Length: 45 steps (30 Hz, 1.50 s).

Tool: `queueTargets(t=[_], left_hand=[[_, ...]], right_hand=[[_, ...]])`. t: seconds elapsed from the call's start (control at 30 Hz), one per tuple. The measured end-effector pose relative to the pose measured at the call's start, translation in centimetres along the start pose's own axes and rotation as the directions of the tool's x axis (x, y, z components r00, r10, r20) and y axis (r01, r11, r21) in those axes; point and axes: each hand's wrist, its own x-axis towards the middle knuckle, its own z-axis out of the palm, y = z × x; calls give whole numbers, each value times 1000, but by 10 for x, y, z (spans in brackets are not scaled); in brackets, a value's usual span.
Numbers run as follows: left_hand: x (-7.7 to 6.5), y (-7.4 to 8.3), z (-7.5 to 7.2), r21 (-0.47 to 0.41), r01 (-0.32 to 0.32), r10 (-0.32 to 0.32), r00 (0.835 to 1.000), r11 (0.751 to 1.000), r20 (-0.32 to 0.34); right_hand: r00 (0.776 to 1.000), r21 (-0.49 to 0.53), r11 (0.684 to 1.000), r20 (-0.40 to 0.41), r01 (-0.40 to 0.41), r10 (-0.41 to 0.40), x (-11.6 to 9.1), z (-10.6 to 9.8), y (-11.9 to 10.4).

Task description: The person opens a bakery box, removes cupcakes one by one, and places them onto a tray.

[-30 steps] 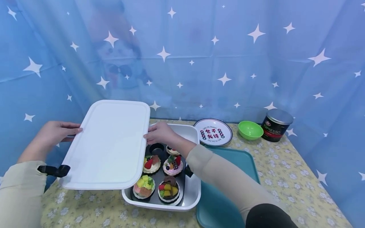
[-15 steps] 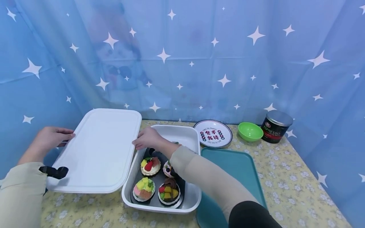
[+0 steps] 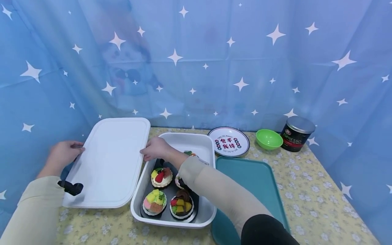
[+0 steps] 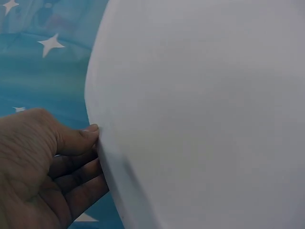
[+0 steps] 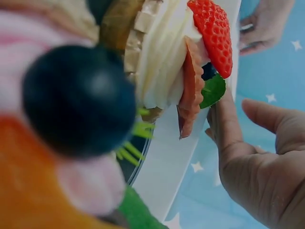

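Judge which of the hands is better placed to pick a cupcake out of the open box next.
Right, probably. The right hand sits at the white box's near-left rim, just above the cupcakes; the left hand grips the lid's far edge.

A staged tabletop set is shown rather than a real kitchen: the table (image 3: 309, 190), covered in a yellow floral cloth, is enclosed on all sides by a blue star-printed curtain (image 3: 214, 61). Toy-like cupcakes (image 3: 161, 177), a printed plate (image 3: 228, 142) and an espresso tin (image 3: 296, 133) are laid out.
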Motion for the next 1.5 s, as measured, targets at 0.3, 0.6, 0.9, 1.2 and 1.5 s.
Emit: queueTargets(t=[0.3, 0.6, 0.9, 1.2, 1.5], left_hand=[[6, -10, 24, -16, 47, -47, 999, 999, -10], [6, -19, 39, -7, 67, -67, 998, 998, 11], [5, -26, 42, 64, 59, -65, 993, 996, 100], [9, -8, 28, 31, 5, -10, 989, 1000, 145], [6, 4, 23, 29, -31, 26, 991, 999, 134]], right_hand=[[1000, 15, 1000, -10, -3, 3, -1, -2, -6], [1000, 29, 1000, -2, 6, -6, 0, -1, -1], [996, -11, 997, 53, 73, -72, 0, -3, 2], [990, -23, 991, 56, 133, -132, -5, -10, -3], [984, 19, 985, 48, 170, -171, -14, -17, -14]])
